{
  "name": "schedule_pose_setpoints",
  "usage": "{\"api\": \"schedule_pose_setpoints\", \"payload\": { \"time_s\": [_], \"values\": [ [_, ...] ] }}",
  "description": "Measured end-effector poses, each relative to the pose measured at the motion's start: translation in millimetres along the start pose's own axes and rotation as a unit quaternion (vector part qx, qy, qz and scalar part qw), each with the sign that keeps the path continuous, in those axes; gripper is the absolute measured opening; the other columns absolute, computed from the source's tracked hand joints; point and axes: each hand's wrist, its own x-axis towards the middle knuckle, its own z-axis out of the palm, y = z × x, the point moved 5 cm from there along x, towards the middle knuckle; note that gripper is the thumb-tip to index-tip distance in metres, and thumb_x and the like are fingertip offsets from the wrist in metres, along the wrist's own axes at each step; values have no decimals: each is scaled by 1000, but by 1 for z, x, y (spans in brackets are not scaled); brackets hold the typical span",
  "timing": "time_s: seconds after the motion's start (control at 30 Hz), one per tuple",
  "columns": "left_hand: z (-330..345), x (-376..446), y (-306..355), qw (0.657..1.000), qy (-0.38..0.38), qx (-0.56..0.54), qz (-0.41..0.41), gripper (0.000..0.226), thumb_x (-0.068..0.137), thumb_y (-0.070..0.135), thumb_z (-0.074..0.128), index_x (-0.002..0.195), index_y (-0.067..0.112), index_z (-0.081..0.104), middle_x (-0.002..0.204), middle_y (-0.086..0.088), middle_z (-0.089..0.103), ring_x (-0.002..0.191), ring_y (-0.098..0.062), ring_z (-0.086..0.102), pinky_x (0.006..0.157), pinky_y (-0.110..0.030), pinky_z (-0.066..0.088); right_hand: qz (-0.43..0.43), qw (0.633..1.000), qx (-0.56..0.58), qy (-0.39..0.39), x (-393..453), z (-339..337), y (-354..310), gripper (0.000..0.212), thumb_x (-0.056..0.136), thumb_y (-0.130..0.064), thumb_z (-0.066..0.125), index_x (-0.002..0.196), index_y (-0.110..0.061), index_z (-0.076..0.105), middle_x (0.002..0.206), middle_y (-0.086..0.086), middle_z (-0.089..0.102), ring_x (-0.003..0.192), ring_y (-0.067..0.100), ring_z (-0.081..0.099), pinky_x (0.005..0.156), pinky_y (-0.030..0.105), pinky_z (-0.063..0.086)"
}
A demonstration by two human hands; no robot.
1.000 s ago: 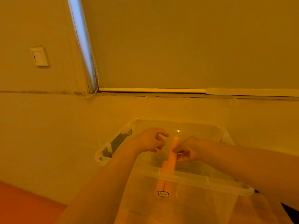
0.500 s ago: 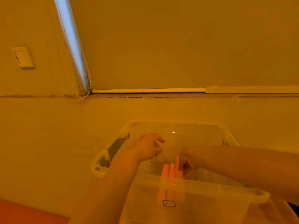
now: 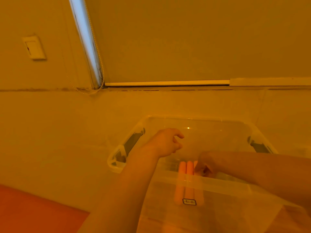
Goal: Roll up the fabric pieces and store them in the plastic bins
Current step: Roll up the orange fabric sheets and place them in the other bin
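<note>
Rolled cloth pieces stand in one clear bin.

The clear plastic bin sits by the wall, and it is the only bin here. Inside it, two orange fabric rolls show well, side by side and touching, and a third one peeks out just to their right, mostly hidden. Their long way runs up and down, leaning on the bin's near wall, with their tops pointing up toward the rim. A small label sits on the near wall, in front of their lower ends. The right hand is down in the bin, touching the right side of the rolls; its fingers are curled, but I cannot tell if they pinch a roll. The left hand hangs over the bin, above and left of the rolls, loosely curled and holding nothing.
</note>
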Motion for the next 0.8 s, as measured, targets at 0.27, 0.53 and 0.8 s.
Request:
{"api": "schedule_pose_setpoints", "payload": {
  "time_s": [0.27, 0.53, 0.8],
  "values": [
    [-8, -6, 2, 997, 53, -49, -12, 31, 91, 7, 59, 121, 14, 58, 89, -4, 58, 67, -8, 55, 58, -21, 45, -49, 994, 94, 12, -28, -20, -41, 34, 83, -2, 68, 115, -4, 59, 123, 14, 56, 85, 24, 54, 57, 40, 48],
    [-32, -39, 44, 951, 161, -261, -25, 33, 91, 1, 58, 123, 10, 56, 91, -3, 62, 79, -15, 62, 64, -21, 52, -225, 944, 234, 50, -133, -70, -54, 39, 82, 10, 65, 118, -1, 56, 93, 9, 62, 86, 18, 61, 77, 38, 55],
    [-23, -103, 131, 941, 174, -288, 29, 33, 90, 4, 60, 120, 18, 57, 100, -4, 64, 91, -18, 65, 67, -22, 55, -298, 895, 324, 67, -248, -99, -17, 41, 80, 6, 68, 118, -9, 61, 115, 12, 60, 98, 24, 64, 68, 32, 58]
  ]
}}
